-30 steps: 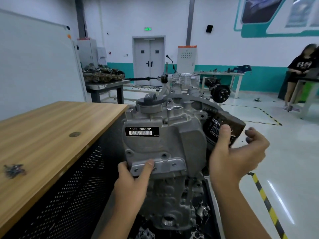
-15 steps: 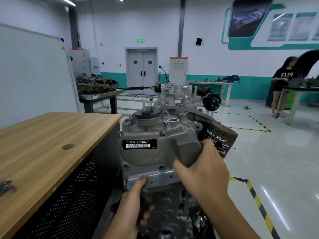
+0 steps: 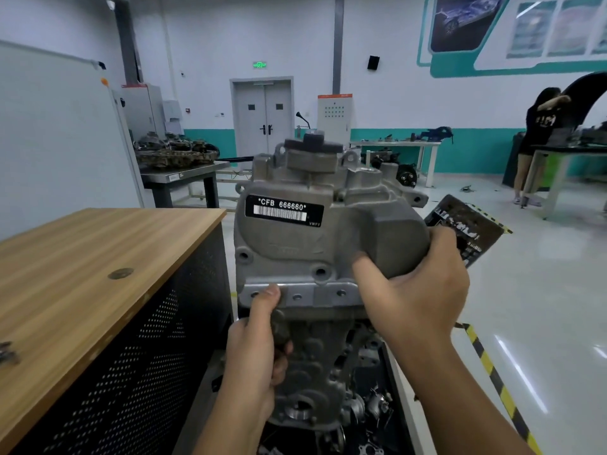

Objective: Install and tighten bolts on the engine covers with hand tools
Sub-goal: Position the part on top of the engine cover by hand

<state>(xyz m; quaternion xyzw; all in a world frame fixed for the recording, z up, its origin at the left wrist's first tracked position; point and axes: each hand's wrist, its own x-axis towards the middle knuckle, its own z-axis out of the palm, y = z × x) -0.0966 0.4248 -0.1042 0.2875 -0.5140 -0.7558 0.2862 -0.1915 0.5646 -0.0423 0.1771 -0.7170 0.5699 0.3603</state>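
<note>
- One grey cast-aluminium engine cover (image 3: 315, 238), upright before us, held between our two hands above the engine; one black label with white code "CFB 666660" (image 3: 284, 210) on its upper face, well above our fingertips.
- One left hand (image 3: 254, 359): thumb pressed flat on the cover's lower flange beside three small bolt holes, remaining fingers curled round the casting just beneath the flange, grasping it.
- One right hand (image 3: 417, 290): thumb laid on the cover's front face, fingers wrapped round its rounded right bulge, clasping it.
- One grey lower engine casting (image 3: 308, 389), directly below our left fingers, with one round bore near its bottom.
- One dark cylindrical oil filter with white print (image 3: 473, 228), just behind our right fingertips.
- One wooden-topped workbench with black perforated metal side (image 3: 98, 257), left of our left hand; one small cluster of dark bolts (image 3: 6, 353) at its near edge, count unclear.
- One person in black clothing (image 3: 538, 142), far right, well beyond our hands.
</note>
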